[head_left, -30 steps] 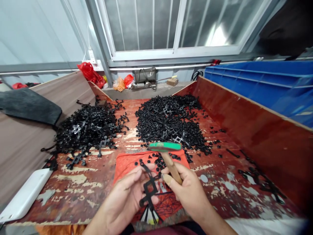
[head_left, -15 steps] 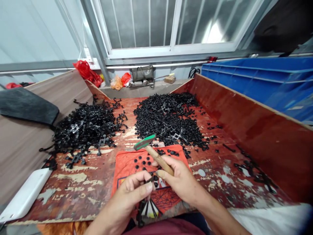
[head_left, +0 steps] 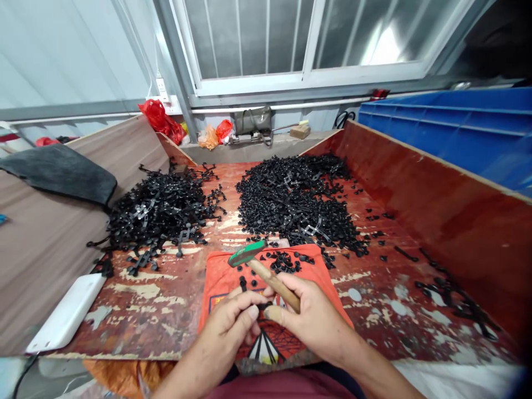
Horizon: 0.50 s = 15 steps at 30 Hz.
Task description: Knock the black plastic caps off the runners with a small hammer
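My left hand (head_left: 233, 318) is closed round a black plastic linkage piece (head_left: 243, 284), whose rounded end sticks up past the fingers; most of it is hidden. In my right hand (head_left: 305, 307) lies the wooden handle of a hammer (head_left: 278, 286), its green head pointing up and left. The right thumb and fingertips also meet the black piece between the hands. Both hands are over an orange-red printed cloth (head_left: 330, 291). Small black caps (head_left: 283, 261) lie loose on the cloth beyond the hammer.
Black linkage parts (head_left: 162, 208) are heaped at left, with a larger pile of small black parts (head_left: 286, 202) in the middle. Wooden boards (head_left: 415, 166) wall the worn red tabletop. A white device (head_left: 68, 313) sits front left; a blue crate (head_left: 449, 133) stands beyond the right board.
The view has swung slightly left. The black piece, which hung below my left hand, now shows its end above the fingers. My hands have come closer together; the hammer stays in the right.
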Each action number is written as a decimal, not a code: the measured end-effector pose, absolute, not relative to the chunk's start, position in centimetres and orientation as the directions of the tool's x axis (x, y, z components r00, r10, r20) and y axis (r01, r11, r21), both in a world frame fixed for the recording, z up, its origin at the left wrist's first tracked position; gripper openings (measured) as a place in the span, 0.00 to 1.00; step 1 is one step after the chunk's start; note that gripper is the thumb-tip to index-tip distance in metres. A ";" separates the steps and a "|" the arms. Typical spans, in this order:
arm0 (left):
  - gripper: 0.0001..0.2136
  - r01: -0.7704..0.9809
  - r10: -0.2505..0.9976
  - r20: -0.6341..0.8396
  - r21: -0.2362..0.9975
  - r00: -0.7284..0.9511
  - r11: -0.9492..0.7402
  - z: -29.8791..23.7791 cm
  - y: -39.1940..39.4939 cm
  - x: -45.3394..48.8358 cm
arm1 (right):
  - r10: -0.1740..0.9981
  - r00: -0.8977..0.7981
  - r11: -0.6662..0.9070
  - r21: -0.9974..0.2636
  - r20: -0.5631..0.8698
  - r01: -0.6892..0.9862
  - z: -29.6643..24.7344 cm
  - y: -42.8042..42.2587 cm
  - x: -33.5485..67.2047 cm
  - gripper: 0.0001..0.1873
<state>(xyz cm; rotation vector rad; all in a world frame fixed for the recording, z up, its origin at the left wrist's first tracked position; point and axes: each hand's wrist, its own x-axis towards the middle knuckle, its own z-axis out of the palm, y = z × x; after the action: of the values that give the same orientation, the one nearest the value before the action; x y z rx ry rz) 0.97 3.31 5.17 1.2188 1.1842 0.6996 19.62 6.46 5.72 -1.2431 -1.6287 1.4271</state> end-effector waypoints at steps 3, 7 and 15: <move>0.19 0.051 0.909 -0.318 0.947 0.270 0.316 4.2 3.4 1.0 | 0.939 -0.328 -0.011 -0.961 -0.106 0.277 5.5 6.6 19.4 0.06; 0.17 -0.153 0.871 -0.398 0.879 0.288 0.452 4.1 3.6 1.1 | 0.939 -0.332 0.028 -0.942 -0.089 0.333 5.1 6.9 19.4 0.04; 0.23 -0.098 0.795 -0.505 0.821 0.335 0.562 5.1 3.8 0.5 | 0.917 -0.393 0.131 -0.883 -0.065 0.451 4.9 8.0 19.7 0.05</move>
<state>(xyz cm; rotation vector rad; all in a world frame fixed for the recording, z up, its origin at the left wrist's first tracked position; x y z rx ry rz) 0.53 3.80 5.07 0.7816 1.0766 0.6674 19.68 7.98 4.95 -1.3133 -1.9094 1.2088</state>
